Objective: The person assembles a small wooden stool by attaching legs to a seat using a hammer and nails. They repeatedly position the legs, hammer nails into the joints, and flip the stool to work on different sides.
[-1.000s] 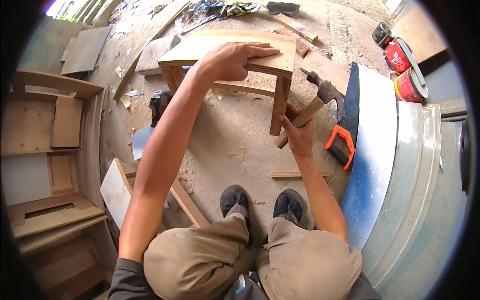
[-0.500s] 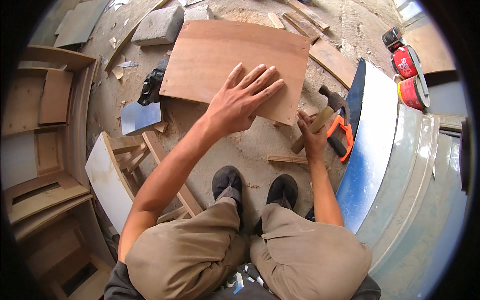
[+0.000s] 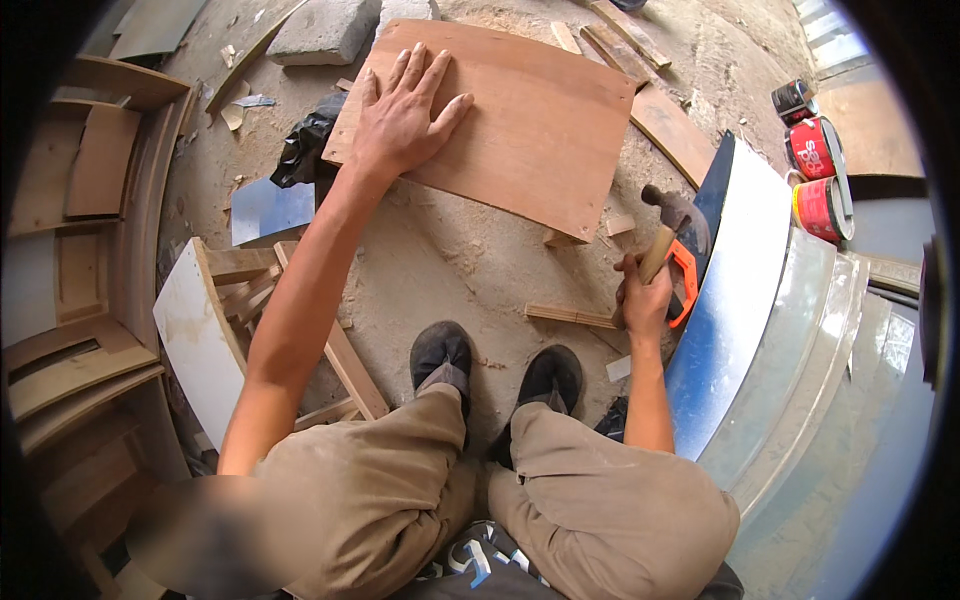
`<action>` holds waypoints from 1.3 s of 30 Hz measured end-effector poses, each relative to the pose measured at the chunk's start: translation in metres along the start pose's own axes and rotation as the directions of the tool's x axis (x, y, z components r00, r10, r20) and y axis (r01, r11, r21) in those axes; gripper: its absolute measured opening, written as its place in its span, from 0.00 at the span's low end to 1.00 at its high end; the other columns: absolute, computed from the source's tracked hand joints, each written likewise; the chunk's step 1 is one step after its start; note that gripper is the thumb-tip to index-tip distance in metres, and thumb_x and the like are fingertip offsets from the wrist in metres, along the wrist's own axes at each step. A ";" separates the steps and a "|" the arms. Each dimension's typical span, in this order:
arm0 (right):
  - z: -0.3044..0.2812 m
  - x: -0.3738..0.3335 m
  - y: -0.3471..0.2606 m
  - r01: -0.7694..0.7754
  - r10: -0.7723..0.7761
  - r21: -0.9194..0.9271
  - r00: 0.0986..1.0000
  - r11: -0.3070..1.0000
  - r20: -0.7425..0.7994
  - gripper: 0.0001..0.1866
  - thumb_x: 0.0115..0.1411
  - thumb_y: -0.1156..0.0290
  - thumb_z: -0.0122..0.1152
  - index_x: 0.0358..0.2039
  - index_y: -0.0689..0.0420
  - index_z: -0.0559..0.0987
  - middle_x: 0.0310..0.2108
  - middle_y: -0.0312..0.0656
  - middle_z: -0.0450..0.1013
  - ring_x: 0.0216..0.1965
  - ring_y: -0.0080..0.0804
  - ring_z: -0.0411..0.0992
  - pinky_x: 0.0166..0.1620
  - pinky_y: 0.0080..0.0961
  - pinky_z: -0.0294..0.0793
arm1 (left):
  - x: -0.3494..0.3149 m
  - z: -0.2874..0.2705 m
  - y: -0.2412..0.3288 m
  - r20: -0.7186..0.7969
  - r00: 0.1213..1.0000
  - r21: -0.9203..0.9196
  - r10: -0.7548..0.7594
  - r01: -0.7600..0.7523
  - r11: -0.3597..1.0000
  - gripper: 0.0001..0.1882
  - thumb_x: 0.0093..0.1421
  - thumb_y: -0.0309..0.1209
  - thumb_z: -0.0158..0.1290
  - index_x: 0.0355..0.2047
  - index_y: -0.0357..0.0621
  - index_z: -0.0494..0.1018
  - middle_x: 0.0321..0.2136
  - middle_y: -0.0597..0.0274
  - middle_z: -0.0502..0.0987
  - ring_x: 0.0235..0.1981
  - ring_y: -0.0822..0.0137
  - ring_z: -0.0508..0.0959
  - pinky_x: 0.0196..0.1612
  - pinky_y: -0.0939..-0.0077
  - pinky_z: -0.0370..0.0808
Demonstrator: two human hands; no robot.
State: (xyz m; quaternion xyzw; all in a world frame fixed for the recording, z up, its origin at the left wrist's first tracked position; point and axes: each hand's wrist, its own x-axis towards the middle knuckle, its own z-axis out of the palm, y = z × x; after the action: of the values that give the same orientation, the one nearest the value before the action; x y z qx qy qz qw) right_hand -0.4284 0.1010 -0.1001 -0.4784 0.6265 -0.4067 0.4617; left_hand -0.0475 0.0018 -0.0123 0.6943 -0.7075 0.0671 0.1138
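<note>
A reddish-brown plywood panel (image 3: pixel 520 120) lies in front of me, raised off the floor on supports that mostly stay hidden. My left hand (image 3: pixel 400 125) rests flat on its left part, fingers spread. To the right of the panel my right hand (image 3: pixel 643 295) is wrapped round the wooden handle of a claw hammer (image 3: pixel 678 212), whose dark head points up and away from me. Just beyond that hand an orange-handled saw (image 3: pixel 686 280) leans beside a white and blue board (image 3: pixel 735 300); the hammer and hand cover part of it.
A wooden frame piece with a white side (image 3: pixel 200 335) stands at my left, near wooden cabinets (image 3: pixel 135 230). Concrete blocks (image 3: pixel 320 30) and loose planks (image 3: pixel 675 130) lie beyond the panel. Red cans (image 3: pixel 820 205) stand at right, above glass sheets (image 3: pixel 800 400). A wood strip (image 3: pixel 568 315) lies before my feet.
My left hand has slid from the panel's middle to its left part. My right hand, holding the hammer, has drawn away from the panel's near right corner, slightly right and toward me.
</note>
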 end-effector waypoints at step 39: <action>0.228 0.129 -0.281 0.556 -0.140 -0.453 0.725 0.696 0.675 0.32 0.70 0.47 0.46 0.43 0.70 0.77 0.29 0.64 0.77 0.34 0.61 0.78 0.38 0.50 0.77 | -0.004 -0.031 -0.012 0.151 0.862 -0.108 -0.485 0.502 0.858 0.49 0.64 0.63 0.42 0.70 0.33 0.50 0.60 0.38 0.67 0.60 0.45 0.70 0.60 0.48 0.66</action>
State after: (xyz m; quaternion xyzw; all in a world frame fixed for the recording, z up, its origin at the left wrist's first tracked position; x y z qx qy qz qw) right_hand -0.1598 -0.1000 0.0872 -0.8214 0.4386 -0.0867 0.3541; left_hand -0.0333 0.0128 0.0154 0.8451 -0.5142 -0.0566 0.1346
